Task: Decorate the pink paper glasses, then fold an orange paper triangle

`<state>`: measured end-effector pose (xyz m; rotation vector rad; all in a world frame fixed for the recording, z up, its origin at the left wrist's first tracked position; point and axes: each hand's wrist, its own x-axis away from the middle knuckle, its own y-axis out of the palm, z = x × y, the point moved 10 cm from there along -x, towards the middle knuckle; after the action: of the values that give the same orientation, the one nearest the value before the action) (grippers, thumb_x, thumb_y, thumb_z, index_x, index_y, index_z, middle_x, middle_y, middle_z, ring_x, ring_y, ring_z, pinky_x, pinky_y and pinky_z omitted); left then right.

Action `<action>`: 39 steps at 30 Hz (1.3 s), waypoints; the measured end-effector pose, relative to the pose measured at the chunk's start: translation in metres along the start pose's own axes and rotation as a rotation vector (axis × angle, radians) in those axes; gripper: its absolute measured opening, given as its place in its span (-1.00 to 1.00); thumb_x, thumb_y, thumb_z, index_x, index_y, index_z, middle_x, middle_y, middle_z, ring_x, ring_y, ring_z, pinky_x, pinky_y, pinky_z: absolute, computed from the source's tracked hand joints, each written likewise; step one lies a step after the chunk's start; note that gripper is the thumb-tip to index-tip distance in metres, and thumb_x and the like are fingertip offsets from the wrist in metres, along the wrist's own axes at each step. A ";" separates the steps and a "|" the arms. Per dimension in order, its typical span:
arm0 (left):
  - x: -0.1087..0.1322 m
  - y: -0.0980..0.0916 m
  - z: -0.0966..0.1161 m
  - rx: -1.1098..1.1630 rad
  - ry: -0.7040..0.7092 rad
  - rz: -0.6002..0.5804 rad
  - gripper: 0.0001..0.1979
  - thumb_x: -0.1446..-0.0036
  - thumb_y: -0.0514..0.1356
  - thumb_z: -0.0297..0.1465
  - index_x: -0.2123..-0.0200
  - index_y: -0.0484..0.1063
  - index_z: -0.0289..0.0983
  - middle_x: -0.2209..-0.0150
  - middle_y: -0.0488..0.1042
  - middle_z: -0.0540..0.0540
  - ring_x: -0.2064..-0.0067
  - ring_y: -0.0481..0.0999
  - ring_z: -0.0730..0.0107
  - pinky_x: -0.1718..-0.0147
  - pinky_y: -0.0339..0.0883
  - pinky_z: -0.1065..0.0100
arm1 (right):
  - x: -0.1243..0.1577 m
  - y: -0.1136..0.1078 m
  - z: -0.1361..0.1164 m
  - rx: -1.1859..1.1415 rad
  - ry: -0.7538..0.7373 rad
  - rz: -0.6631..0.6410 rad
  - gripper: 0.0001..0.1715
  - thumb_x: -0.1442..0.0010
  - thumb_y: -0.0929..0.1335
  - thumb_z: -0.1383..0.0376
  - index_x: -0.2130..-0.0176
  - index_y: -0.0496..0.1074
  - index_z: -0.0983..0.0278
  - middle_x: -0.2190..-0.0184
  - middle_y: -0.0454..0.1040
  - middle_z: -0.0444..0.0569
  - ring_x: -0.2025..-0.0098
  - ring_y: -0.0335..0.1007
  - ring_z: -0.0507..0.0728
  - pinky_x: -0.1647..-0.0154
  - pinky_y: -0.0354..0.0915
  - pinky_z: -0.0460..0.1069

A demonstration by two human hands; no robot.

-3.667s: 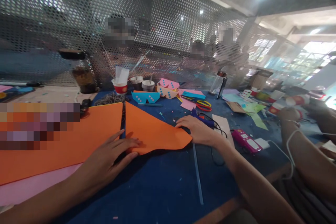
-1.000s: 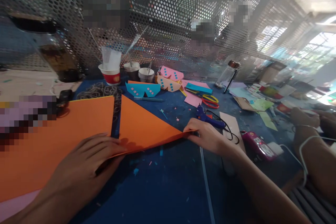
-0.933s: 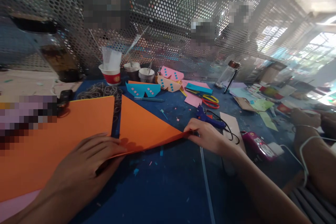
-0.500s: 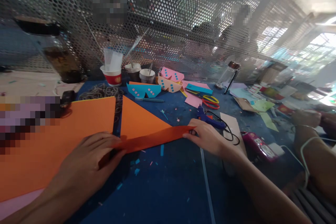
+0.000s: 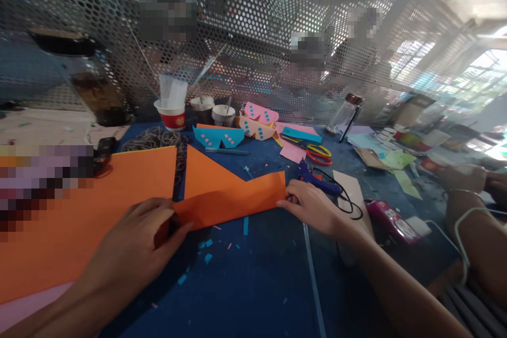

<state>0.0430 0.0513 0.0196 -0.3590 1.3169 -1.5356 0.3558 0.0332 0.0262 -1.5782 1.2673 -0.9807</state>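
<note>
A long orange paper strip (image 5: 233, 200) slants across the middle, its broad face toward me. At its left end my left hand (image 5: 146, 237) is closed, thumb and fingers pinching the paper. My right hand (image 5: 311, 203) is at the other end, fingers curled and the thumb on the strip's lower right corner. Behind the strip lies an orange paper piece with a slanted edge (image 5: 206, 171). A large orange sheet (image 5: 79, 206) spreads under and beyond my left hand, with pink paper (image 5: 35, 306) below it.
Blue table (image 5: 245, 285) with paper scraps. Behind are paper masks (image 5: 219, 137), a pen (image 5: 227, 151), cups (image 5: 171, 116), yarn (image 5: 152, 138) and scissors (image 5: 319, 156). A blue glue gun (image 5: 317, 177) and magenta device (image 5: 392, 222) lie right. Another person's arm (image 5: 471, 222) is far right.
The strip's right end has turned up and now shows a broader face and its short edge. My right hand stays almost in place; my left hand has shifted slightly.
</note>
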 end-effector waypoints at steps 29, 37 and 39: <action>0.003 0.003 -0.001 0.020 0.044 0.024 -0.63 -0.25 0.24 0.06 0.20 0.70 -0.05 0.15 0.75 -0.13 0.02 0.65 -0.14 -0.02 0.52 -0.12 | 0.001 -0.001 0.002 -0.025 0.001 0.022 -0.72 -0.41 0.48 0.25 0.34 0.46 0.25 0.28 0.51 -0.08 0.28 0.44 0.10 0.26 0.19 0.00; 0.019 -0.004 0.025 -0.073 0.302 0.068 -0.63 -0.34 0.08 -0.42 0.15 0.70 0.01 0.14 0.76 -0.06 -0.04 0.68 0.02 -0.32 0.28 -0.16 | 0.008 -0.006 -0.001 -0.143 -0.105 0.004 -0.71 -0.20 0.41 0.57 0.20 0.58 0.21 0.22 0.56 -0.10 0.22 0.50 0.08 0.20 0.26 -0.04; 0.021 -0.006 0.030 -0.109 0.318 0.062 -0.61 -0.33 0.07 -0.44 0.16 0.72 -0.01 0.13 0.78 -0.08 -0.04 0.67 -0.01 -0.32 0.28 -0.21 | 0.009 -0.005 -0.002 -0.144 -0.133 -0.003 -0.66 -0.16 0.39 0.59 0.18 0.57 0.21 0.21 0.55 -0.10 0.25 0.48 0.07 0.21 0.27 -0.04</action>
<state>0.0537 0.0169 0.0277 -0.1431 1.6477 -1.5145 0.3572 0.0243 0.0325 -1.7263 1.2666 -0.7867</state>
